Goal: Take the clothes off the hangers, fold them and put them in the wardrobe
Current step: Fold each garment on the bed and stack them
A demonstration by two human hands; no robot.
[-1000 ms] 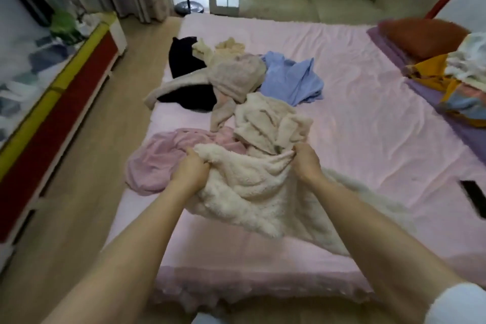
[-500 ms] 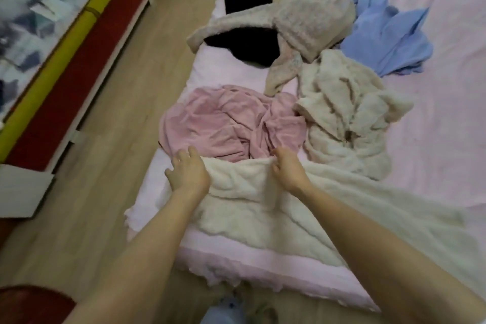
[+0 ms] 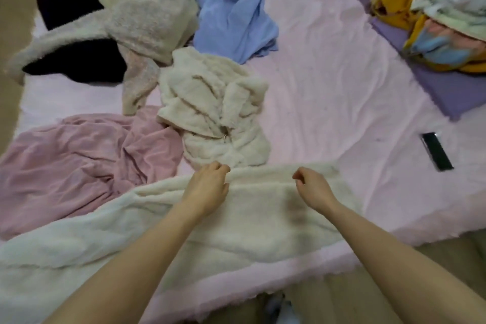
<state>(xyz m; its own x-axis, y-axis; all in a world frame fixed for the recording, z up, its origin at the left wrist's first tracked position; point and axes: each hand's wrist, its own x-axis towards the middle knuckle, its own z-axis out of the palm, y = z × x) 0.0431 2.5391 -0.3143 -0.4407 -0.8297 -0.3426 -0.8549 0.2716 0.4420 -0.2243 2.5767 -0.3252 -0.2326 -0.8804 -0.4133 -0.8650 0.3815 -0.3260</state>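
— Why do we spread the long cream fleece garment (image 3: 163,221) flat along the near edge of the pink-sheeted bed (image 3: 328,81)?

— To fold it. Our left hand (image 3: 209,187) and right hand (image 3: 311,187) hover loosely curled over its far edge, holding nothing.

home bedroom | pink-sheeted bed (image 3: 328,66) | strewn clothes (image 3: 231,18)

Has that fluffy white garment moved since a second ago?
Yes. The white garment was bunched up against the cream jacket; it now lies spread flat along the bed's near edge, toward the person.
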